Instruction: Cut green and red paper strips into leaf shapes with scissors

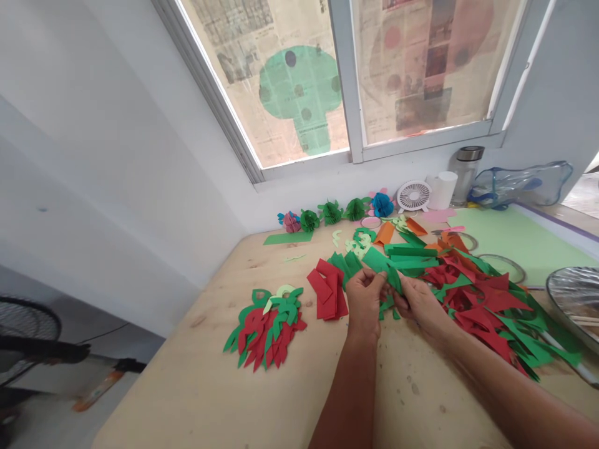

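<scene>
Pinching a green paper piece (394,280) between thumbs and fingertips, my left hand (364,294) and right hand (417,304) nearly meet over a wooden table (196,380), the piece spanning the small gap between them. Red paper rectangles (326,292) lie just beside my left hand at nine o'clock; farther out, between eight and nine, sit red and green cut-outs (256,330). A heap of paper scraps (489,299) spreads at three o'clock. Toward twelve, a blue paper ball (382,204) stands near a small white fan (414,196).

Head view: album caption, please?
Two hands hold green paper over a wooden table strewn with red and green paper pieces.
</scene>
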Demonstrator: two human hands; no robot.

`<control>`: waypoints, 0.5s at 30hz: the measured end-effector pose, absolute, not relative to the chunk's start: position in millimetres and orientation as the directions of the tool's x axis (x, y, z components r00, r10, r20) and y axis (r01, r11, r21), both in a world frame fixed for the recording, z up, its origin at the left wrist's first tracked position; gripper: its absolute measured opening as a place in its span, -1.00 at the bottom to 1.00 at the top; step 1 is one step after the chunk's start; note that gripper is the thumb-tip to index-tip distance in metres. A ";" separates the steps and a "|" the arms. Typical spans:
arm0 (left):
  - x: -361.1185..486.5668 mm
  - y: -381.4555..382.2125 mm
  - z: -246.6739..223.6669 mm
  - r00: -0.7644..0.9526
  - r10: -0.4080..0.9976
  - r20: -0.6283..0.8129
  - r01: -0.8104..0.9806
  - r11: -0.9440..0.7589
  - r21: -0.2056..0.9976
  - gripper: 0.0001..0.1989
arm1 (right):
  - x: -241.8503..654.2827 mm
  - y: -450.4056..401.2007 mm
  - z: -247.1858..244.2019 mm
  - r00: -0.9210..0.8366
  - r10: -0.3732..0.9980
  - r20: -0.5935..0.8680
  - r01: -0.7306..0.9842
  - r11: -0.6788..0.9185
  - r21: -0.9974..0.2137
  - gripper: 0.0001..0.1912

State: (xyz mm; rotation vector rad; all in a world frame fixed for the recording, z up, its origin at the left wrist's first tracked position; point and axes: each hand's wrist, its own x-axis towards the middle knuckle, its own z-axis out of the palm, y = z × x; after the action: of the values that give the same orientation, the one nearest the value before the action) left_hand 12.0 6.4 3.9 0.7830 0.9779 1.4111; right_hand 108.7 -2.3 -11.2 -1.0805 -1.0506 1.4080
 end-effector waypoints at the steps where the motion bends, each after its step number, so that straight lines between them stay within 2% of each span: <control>1: 12.1 6.5 3.6 -0.084 0.992 -0.090 -0.433 0.045 0.900 -0.71 | 108.5 -2.1 -11.6 -0.064 0.995 -0.075 -0.210 -0.087 -0.974 -0.40; 9: 11.7 7.4 1.4 -0.072 0.992 -0.101 -0.443 0.058 0.894 -0.71 | 106.1 -2.8 -13.6 -0.035 0.997 -0.072 -0.233 -0.078 -0.969 -0.43; 15: 10.4 8.3 0.4 -0.069 0.993 -0.091 -0.428 0.053 0.902 -0.71 | 106.3 -5.9 -6.0 -0.077 0.994 -0.079 -0.262 -0.097 -0.960 -0.42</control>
State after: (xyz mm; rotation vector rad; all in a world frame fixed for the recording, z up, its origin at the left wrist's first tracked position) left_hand 10.4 8.3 0.4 0.7849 0.9730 1.3939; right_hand 106.3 -5.9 -6.0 -1.0381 -1.0108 1.4377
